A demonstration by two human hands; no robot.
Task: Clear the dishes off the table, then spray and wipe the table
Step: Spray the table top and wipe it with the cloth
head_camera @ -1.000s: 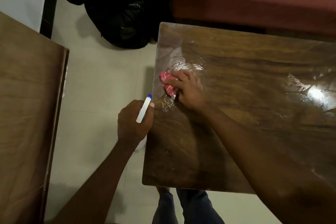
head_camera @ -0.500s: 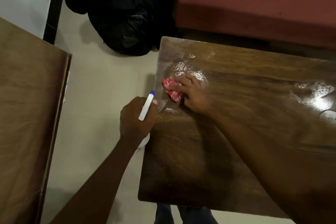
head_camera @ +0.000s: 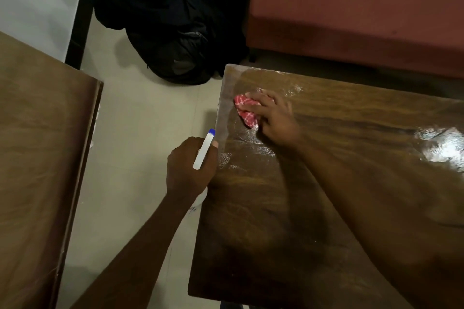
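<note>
A second wooden surface (head_camera: 37, 158) is seen at the left edge, separated from the tabletop (head_camera: 326, 195) by a strip of pale floor (head_camera: 140, 133). A dark bag (head_camera: 173, 30) lies on the floor at the far side. The left hand (head_camera: 188, 168) is held just beside the tabletop's left edge, with its fingers closed around a white spray bottle (head_camera: 204, 150) with a blue nozzle tip; most of the bottle body is hidden below the hand. The right hand (head_camera: 273, 118) is laid flat near the far left corner of the tabletop, with fingers pressed down on a crumpled red-and-white cloth (head_camera: 244, 109). Wet, glossy streaks are visible around the cloth and at the right edge. A red upholstered seat (head_camera: 364, 7) is located beyond the tabletop.
</note>
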